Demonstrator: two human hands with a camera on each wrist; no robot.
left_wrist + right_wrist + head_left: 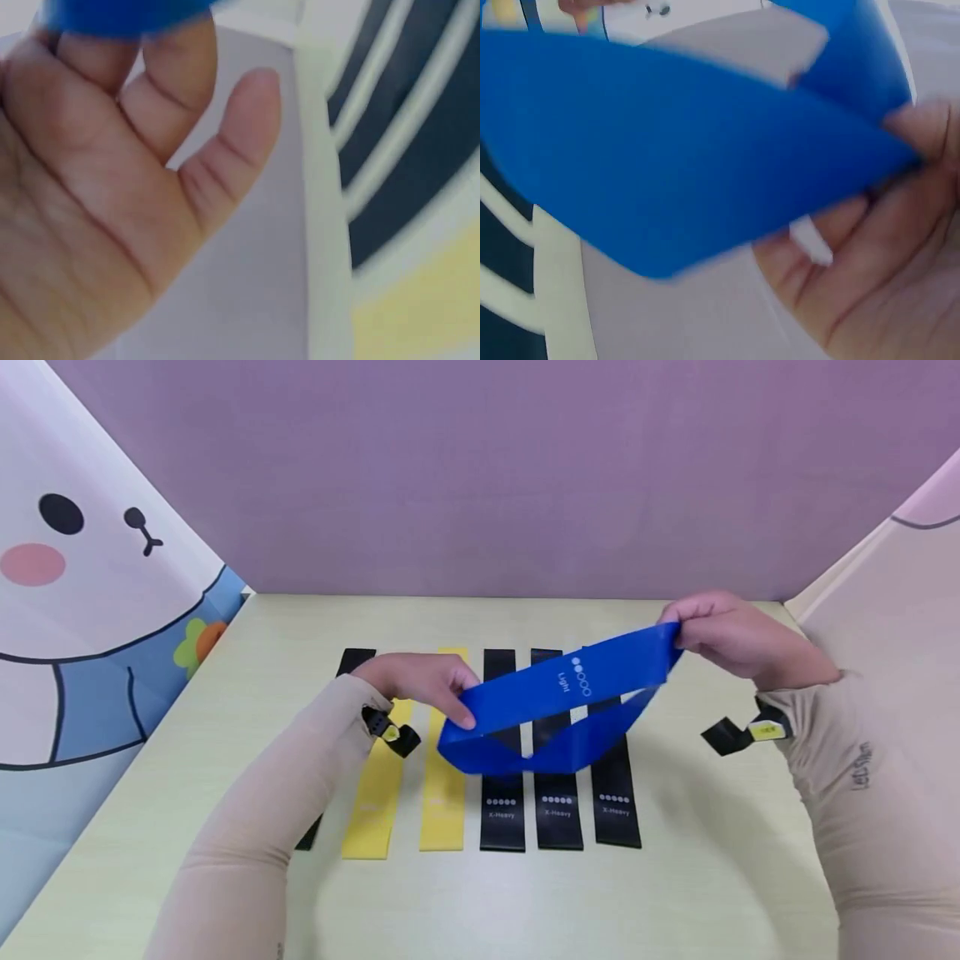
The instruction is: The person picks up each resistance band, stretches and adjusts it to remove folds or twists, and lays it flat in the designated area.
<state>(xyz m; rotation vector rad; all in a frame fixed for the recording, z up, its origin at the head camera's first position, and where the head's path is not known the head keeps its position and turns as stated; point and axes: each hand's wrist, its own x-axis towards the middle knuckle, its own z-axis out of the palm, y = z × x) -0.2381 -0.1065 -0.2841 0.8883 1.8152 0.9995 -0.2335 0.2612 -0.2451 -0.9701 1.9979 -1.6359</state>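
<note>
A blue resistance band (525,697), printed "Light", hangs as a loop in the air between both hands. My left hand (427,681) pinches its left end between thumb and fingers. At the higher right end, my right hand (723,635) grips the band at a fold. The lower strand of the loop sags over the bands on the table. In the right wrist view the blue band (667,157) spreads wide in front of the fingers. Only an edge of the blue band (127,16) shows at the left fingers in the left wrist view.
Under the blue loop, several black bands marked "X-Heavy" (502,818) lie side by side on the pale table (525,910). Two yellow bands (442,818) lie to their left, and another black band (356,660) is partly behind the left arm. A purple backdrop (487,485) rises behind.
</note>
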